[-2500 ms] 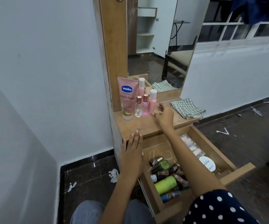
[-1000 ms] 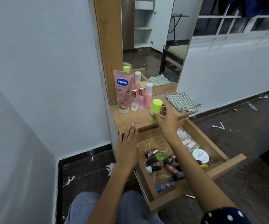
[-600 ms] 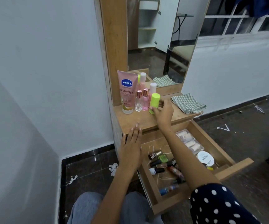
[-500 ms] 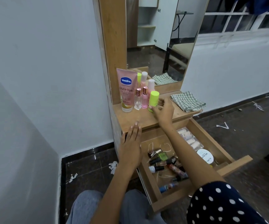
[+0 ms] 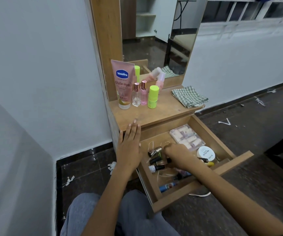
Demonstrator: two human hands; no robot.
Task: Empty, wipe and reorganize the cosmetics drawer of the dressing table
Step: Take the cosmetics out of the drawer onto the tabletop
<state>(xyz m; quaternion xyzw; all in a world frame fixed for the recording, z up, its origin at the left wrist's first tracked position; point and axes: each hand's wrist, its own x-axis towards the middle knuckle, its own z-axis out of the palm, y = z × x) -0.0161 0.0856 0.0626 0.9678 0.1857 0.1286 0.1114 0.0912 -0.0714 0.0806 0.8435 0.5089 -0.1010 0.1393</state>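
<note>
The drawer (image 5: 171,200) of the dressing table stands pulled out and holds several small bottles, a blue tube (image 5: 168,186), a white jar (image 5: 206,153) and a clear box of rollers (image 5: 186,137). My right hand (image 5: 179,156) is down in the drawer, fingers curled on a small dark-capped bottle (image 5: 162,162). My left hand (image 5: 130,147) lies flat on the front edge of the tabletop (image 5: 154,116). On the top stand a Vaseline tube (image 5: 122,84), a clear perfume bottle (image 5: 136,95), a pink one (image 5: 143,93) and a lime-green bottle (image 5: 153,97).
A pink white-capped bottle (image 5: 160,80) leans against the mirror (image 5: 154,31). A folded checked cloth (image 5: 188,96) lies at the top's right end. White walls flank the table. Paper scraps litter the dark floor (image 5: 256,125). My knees are below the drawer.
My right hand has let go of the lime-green bottle, which now stands on the tabletop, and has dropped into the drawer. The pink white-capped bottle now leans back. My left hand has stayed put.
</note>
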